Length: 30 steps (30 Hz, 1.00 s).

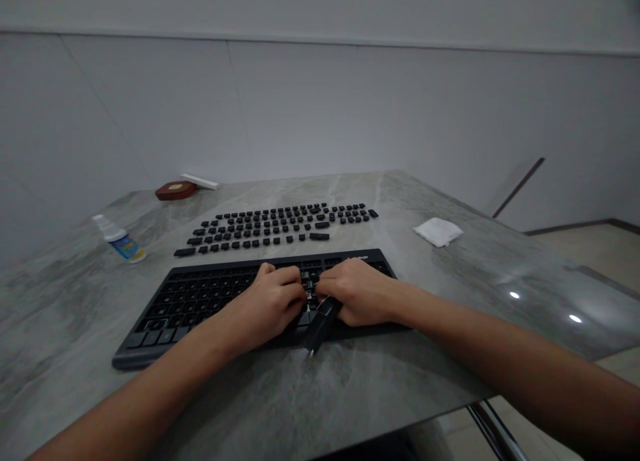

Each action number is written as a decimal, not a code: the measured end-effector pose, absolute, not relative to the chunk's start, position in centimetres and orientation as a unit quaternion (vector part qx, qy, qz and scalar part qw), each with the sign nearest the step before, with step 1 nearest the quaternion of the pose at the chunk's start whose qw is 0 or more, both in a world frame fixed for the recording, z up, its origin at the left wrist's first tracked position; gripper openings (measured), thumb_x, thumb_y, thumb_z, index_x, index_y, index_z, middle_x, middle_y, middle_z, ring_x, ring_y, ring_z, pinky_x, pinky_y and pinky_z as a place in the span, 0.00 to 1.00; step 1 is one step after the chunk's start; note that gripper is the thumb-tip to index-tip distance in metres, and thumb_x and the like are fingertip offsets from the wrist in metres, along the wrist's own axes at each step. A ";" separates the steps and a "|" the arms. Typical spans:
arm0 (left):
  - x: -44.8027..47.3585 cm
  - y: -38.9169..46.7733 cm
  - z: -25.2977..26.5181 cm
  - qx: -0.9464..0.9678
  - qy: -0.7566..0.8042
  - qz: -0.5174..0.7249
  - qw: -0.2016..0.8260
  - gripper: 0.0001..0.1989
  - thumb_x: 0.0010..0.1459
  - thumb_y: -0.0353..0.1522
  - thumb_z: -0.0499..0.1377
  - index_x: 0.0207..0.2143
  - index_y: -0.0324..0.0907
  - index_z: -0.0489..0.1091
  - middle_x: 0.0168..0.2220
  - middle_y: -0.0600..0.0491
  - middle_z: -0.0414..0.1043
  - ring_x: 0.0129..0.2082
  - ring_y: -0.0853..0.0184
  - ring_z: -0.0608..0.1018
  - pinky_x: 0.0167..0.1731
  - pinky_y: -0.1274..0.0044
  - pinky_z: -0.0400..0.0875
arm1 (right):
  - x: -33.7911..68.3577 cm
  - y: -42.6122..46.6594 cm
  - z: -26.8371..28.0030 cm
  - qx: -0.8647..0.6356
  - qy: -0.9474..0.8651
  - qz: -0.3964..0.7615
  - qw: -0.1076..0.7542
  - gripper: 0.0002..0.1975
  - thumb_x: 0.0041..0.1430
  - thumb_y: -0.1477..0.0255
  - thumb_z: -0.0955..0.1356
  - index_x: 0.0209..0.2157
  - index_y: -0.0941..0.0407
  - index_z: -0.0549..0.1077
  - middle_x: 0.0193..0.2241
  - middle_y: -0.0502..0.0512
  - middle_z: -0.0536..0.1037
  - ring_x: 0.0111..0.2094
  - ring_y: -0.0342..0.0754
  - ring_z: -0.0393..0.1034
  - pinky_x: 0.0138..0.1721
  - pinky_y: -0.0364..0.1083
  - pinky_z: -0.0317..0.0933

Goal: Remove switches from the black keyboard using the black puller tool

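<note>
Indoor workspace, office or home unclear.
A grey marbled table [500, 301] stands by a pale panelled wall [320, 107], with a keyboard [195, 294] and spray bottle [125, 243] on it; beige floor [590, 247] shows at right.

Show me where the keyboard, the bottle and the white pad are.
Keyboard [200, 293], head view: its left-side key area.
Bottle [126, 245], head view: its blue label.
White pad [439, 231], head view: middle of its top.
</note>
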<state>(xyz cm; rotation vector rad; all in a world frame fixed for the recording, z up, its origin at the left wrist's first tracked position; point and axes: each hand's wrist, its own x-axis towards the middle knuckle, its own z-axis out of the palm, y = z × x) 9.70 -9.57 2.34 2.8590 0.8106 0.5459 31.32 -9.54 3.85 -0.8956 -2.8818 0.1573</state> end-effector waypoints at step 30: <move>9.6 -9.3 2.5 0.922 0.309 0.182 0.147 0.05 0.58 0.25 0.56 0.32 0.40 0.71 0.32 0.54 0.67 0.34 0.67 0.71 0.38 0.72 0.59 | 31.5 -9.3 3.6 -0.311 -0.945 0.060 0.076 0.07 0.48 0.79 0.66 0.31 0.59 0.75 0.29 0.54 0.78 0.30 0.47 0.69 0.28 0.44 0.53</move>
